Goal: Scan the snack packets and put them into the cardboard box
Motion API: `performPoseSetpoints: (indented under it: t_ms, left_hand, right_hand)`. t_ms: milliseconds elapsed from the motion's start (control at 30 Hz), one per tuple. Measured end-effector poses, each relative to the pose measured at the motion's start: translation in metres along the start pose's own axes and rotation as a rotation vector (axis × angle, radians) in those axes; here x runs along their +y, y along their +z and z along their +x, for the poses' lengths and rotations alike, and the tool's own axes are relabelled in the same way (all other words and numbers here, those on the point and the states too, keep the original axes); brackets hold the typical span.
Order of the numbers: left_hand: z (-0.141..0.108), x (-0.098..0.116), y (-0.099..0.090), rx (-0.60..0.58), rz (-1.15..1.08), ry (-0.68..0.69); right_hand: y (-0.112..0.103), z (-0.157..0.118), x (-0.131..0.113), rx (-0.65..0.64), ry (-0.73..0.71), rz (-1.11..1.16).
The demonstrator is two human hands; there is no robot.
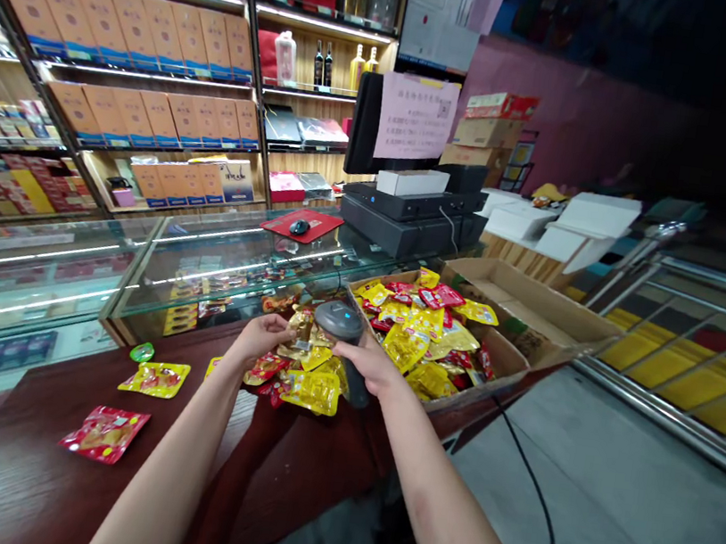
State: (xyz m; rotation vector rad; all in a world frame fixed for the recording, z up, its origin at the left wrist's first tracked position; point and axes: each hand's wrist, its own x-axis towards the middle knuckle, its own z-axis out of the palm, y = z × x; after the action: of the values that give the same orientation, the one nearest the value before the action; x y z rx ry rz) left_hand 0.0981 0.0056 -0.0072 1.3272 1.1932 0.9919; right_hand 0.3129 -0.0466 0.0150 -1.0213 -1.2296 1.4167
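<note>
My left hand pinches the edge of a gold snack packet above the table. Wrapped round the handle of a dark grey barcode scanner is my right hand; a small blue light shows on its head, which is close beside the packet. Beneath both hands lies a loose pile of yellow and red snack packets. Farther left on the brown table are a yellow packet, a red packet and a small green round item.
An open cardboard box full of yellow and red packets stands to the right. Behind are a glass display counter, a mouse on a red mat and a monitor with a paper sheet. A black cable hangs at right.
</note>
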Motion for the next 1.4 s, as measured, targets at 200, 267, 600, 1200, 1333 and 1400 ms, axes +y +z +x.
performPoseSetpoints:
  t_ms: [200, 267, 600, 1200, 1333, 1400]
  left_hand:
    - [0.004, 0.023, 0.01, -0.15, -0.124, -0.115]
    - [0.008, 0.028, 0.014, -0.162, -0.153, -0.15]
    - [0.039, 0.046, 0.024, -0.185, -0.274, -0.321]
    - [0.058, 0.037, 0.026, -0.214, -0.311, -0.374]
    - [0.059, 0.036, 0.025, -0.214, -0.342, -0.379]
    - [0.06, 0.035, 0.024, -0.216, -0.343, -0.38]
  right_hand:
    - [0.0, 0.004, -0.019, 0.029, -0.041, -0.008]
    - [-0.001, 0.002, -0.023, 0.05, -0.07, -0.047]
    - [0.015, -0.04, -0.021, 0.217, 0.003, -0.029]
    - [0.045, -0.059, -0.002, 0.192, 0.15, -0.121]
    - [0.046, -0.059, 0.001, 0.216, 0.16, -0.121]
    - [0.045, -0.059, 0.001, 0.218, 0.152, -0.122]
